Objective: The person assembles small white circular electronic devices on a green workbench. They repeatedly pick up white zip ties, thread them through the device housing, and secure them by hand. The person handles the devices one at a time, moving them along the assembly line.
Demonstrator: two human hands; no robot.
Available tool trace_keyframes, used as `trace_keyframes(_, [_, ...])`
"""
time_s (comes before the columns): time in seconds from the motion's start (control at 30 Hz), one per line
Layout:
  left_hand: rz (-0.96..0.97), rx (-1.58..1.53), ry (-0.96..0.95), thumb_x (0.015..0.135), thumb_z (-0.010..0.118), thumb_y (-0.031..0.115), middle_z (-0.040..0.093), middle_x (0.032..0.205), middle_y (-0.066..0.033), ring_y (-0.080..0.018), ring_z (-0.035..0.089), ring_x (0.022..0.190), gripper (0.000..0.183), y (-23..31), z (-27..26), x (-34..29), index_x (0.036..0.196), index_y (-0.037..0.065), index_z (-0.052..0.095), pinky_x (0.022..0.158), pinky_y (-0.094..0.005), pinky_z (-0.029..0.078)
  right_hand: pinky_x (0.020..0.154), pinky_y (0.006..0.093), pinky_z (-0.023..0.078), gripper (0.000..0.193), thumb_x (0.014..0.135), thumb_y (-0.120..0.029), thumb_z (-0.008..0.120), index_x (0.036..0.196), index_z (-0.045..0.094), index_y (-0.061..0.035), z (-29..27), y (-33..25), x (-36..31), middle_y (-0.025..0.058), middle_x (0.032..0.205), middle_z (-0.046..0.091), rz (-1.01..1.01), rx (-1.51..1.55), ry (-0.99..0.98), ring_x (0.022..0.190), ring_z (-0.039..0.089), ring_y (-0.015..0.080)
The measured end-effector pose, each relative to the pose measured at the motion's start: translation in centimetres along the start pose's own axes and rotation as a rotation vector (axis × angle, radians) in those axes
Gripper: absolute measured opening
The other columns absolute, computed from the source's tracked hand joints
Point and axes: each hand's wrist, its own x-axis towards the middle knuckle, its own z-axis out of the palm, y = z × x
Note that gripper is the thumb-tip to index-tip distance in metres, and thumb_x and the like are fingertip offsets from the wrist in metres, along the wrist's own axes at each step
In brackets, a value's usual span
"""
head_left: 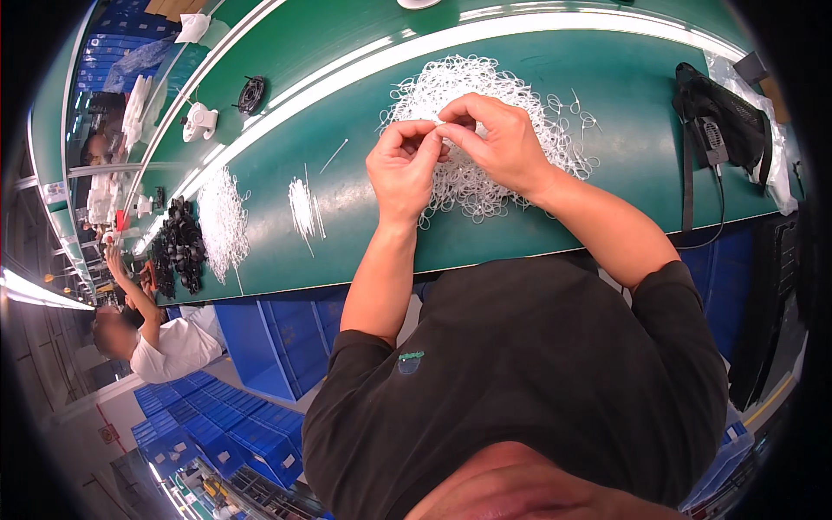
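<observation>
Both hands meet above a big pile of white looped cable ties [472, 186] on the green table, fingertips almost touching. My left hand [406, 169] is closed in a pinch, thumb against the curled fingers. Coming from the right, my right hand [504, 143] pinches at the same spot with thumb and forefinger. Between them is a small white piece, apparently a cable tie, mostly hidden by the fingers and hard to tell from the white pile behind. Left of my hands lie a small bunch of straight white cable ties [302, 210] and a single straight one [334, 156].
Farther left are a larger heap of white ties [223, 221] and a black heap [178, 247]. A black bag [724, 117] with a corded device [712, 140] lies at the right. Blue bins [282, 342] stand below the table. Another person [173, 347] works at the far left.
</observation>
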Motion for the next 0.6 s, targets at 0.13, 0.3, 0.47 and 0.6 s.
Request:
trace_keyframes(0.13, [-0.019, -0.079, 0.036, 0.091, 0.066, 0.000, 0.069, 0.085, -0.0103, -0.0137, 0.067, 0.072, 0.009, 0.2, 0.2, 0.0, 0.099, -0.005, 0.063, 0.065, -0.0264, 0.057, 0.068, 0.0355, 0.051, 0.015, 0.084, -0.015, 0.071, 0.090, 0.064, -0.0035, 0.0, -0.5, 0.1, 0.0085, 0.079, 0.068, -0.016, 0.018, 0.005, 0.072, 0.065, 0.0232])
trace_keyframes(0.3, [-0.028, -0.047, 0.012, 0.091, 0.066, -0.001, 0.069, 0.086, -0.0093, -0.0130, 0.067, 0.072, 0.009, 0.1, 0.1, -0.2, 0.100, -0.004, 0.064, 0.066, -0.0260, 0.057, 0.064, 0.0344, 0.051, 0.016, 0.083, -0.011, 0.071, 0.088, 0.058, -0.0026, -0.1, -0.4, 0.0, 0.0087, 0.078, 0.066, 0.019, 0.038, -0.010, 0.070, 0.065, 0.0224])
trace_keyframes(0.47, [0.036, 0.190, -0.076, 0.089, 0.067, 0.000, 0.069, 0.087, -0.0062, -0.0108, 0.066, 0.072, 0.008, 0.2, -0.6, 0.0, 0.096, -0.002, 0.068, 0.065, -0.0247, 0.054, 0.062, 0.0333, 0.051, 0.017, 0.082, -0.008, 0.072, 0.087, 0.057, -0.0028, -0.1, 0.0, 0.1, 0.0081, 0.077, 0.065, -0.004, 0.029, -0.014, 0.068, 0.063, 0.0216])
trace_keyframes(0.6, [0.060, 0.404, -0.044, 0.087, 0.069, 0.003, 0.068, 0.085, -0.0067, -0.0121, 0.066, 0.072, 0.009, 1.0, -2.8, 1.4, 0.095, -0.001, 0.069, 0.065, -0.0261, 0.052, 0.070, 0.0348, 0.049, 0.014, 0.082, -0.011, 0.072, 0.089, 0.062, -0.0043, -0.4, 0.2, 0.4, 0.0082, 0.079, 0.067, -0.069, -0.112, 0.015, 0.070, 0.064, 0.0227])
